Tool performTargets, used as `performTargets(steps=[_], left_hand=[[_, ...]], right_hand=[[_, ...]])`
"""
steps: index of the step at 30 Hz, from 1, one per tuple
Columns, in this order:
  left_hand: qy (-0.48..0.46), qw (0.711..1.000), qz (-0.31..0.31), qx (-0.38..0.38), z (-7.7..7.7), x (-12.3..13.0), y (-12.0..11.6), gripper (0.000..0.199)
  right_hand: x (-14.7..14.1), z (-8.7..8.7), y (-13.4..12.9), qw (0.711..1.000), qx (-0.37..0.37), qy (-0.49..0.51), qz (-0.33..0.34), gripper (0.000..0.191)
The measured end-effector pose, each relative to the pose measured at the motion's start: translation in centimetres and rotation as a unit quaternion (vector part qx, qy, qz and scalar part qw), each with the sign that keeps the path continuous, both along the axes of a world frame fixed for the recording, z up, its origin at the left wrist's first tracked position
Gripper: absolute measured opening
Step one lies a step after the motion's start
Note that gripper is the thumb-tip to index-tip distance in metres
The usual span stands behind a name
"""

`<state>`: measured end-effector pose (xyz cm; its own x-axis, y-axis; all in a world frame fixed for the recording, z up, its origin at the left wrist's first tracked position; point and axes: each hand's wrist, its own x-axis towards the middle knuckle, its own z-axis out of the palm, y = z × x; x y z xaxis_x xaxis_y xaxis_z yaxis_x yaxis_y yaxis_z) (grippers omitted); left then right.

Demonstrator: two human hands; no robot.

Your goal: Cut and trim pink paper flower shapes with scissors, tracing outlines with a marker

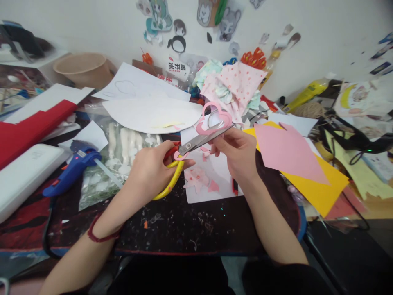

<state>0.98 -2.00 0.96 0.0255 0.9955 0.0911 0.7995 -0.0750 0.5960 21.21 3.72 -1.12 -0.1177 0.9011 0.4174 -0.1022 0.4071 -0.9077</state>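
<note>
My left hand (150, 168) is closed around the yellow and red handles of a pair of scissors (198, 142), whose metal blades point right and slightly up. Near the blade tips, my right hand (238, 149) is closed, its fingers pinching a pink paper cutout (227, 119) with a scalloped outline and an open middle. The cutout stands up against the blades; which part lies between them I cannot tell. A small curled pink strip hangs by the scissors' pivot. Below the hands, a white sheet (192, 196) bears a pale pink flower-like piece (196, 178) and pink scraps.
A blue glue gun (75, 166) lies at left beside a bag of white and green pieces (101, 186). Pink paper (288, 151) overlaps yellow paper (319, 196) at right. Spotted pink fabric (242, 84) is heaped behind, and a tan bowl (81, 69) stands back left.
</note>
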Motion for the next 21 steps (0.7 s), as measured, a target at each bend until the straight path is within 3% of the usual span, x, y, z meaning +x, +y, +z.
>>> performTargets(steps=[11,21], left_hand=[[0.04,0.999,0.005,0.007,0.15,0.11,0.04,0.033],[0.001,1.0,-0.006,0.007,0.07,0.15,0.09,0.048]], right_hand=[[0.03,0.12,-0.15,1.0,-0.002,0.025,0.012,0.002],[-0.03,0.26,-0.22,1.0,-0.014,0.014,0.003,0.004]])
